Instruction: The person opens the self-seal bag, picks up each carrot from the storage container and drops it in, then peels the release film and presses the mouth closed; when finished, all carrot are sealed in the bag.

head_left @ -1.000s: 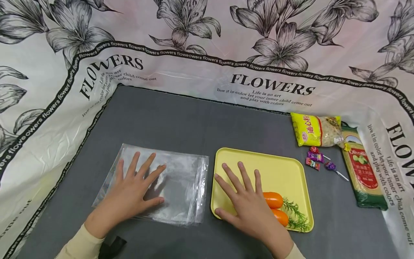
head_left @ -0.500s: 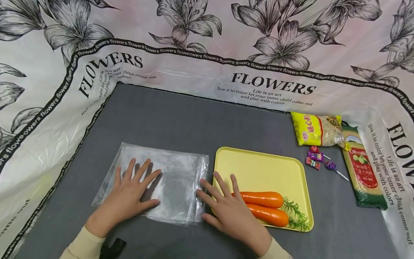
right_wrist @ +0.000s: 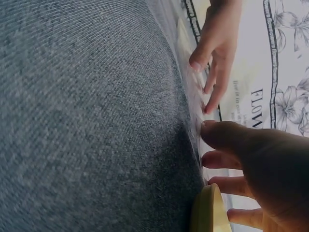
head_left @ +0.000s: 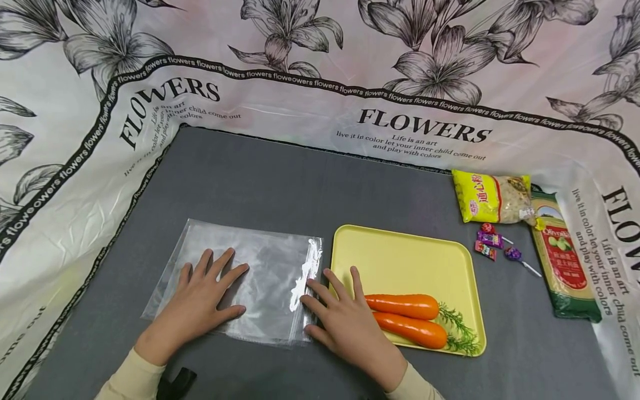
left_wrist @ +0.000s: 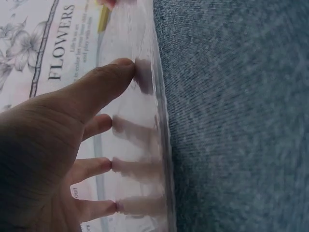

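Observation:
Clear plastic bags (head_left: 275,278) lie flat in a stack, with a zip-like band along their right edge. On the left part of the stack rests my left hand (head_left: 192,305), fingers spread; in the left wrist view its fingertips (left_wrist: 107,165) meet their own reflections on the shiny film. My right hand (head_left: 352,336) has its fingers extended, fingertips right at the bags' right edge, and overlaps the left rim of a yellow tray (head_left: 395,258). Two orange carrots (head_left: 407,305) with green tops lie on that tray, their left ends partly hidden by the right hand.
Toward the back right are a yellow bag of pasta (head_left: 477,197) and a green-and-red noodle packet (head_left: 565,253). Several wrapped candies (head_left: 490,240) and a lollipop (head_left: 513,254) lie before them. Flower-printed sheeting (head_left: 300,111) borders the grey tabletop (head_left: 280,178).
My right hand has moved left from over the tray to the bags' right edge, uncovering more of the carrots. The left hand has come down slightly onto the bags.

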A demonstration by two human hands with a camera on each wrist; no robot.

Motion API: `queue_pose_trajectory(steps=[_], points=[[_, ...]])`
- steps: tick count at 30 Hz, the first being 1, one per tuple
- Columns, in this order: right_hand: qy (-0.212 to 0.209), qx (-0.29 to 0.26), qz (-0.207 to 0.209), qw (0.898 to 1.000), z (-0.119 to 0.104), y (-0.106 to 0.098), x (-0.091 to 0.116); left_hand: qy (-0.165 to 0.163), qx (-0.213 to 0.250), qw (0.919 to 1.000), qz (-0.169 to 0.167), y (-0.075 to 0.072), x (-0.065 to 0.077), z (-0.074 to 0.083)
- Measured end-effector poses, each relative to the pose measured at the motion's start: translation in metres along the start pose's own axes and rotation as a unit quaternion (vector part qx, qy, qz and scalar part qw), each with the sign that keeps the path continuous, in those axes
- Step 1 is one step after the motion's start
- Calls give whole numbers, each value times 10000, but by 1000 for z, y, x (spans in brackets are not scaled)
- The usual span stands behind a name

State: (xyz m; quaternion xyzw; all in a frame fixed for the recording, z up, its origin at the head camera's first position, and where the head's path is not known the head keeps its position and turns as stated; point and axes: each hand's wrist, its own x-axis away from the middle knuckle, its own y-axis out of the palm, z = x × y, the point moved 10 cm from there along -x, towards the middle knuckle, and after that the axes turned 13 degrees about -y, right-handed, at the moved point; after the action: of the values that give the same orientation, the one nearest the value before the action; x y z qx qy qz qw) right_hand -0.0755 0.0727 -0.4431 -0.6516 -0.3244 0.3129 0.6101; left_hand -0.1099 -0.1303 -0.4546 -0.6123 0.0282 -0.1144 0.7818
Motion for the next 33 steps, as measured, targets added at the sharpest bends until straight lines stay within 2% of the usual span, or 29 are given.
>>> queue_pose_trajectory(steps=[9, 17, 24, 29, 33], points=[[29, -6, -39, 10000, 2, 1, -1, -9, 89, 9995, 293, -10, -3, -2], [75, -12, -53, 10000, 4, 0, 1, -55, 438, 9986, 300, -16, -3, -3], [76, -44, -81, 9999, 4, 0, 2, 75, 874, 9952, 426, -22, -1, -5], [65, -54, -71, 9999, 3, -1, 2, 294, 1054, 9917, 678, -28, 1, -3], [57, -40, -7, 10000, 3, -2, 3, 331, 1137, 9901, 758, -30, 2, -3]])
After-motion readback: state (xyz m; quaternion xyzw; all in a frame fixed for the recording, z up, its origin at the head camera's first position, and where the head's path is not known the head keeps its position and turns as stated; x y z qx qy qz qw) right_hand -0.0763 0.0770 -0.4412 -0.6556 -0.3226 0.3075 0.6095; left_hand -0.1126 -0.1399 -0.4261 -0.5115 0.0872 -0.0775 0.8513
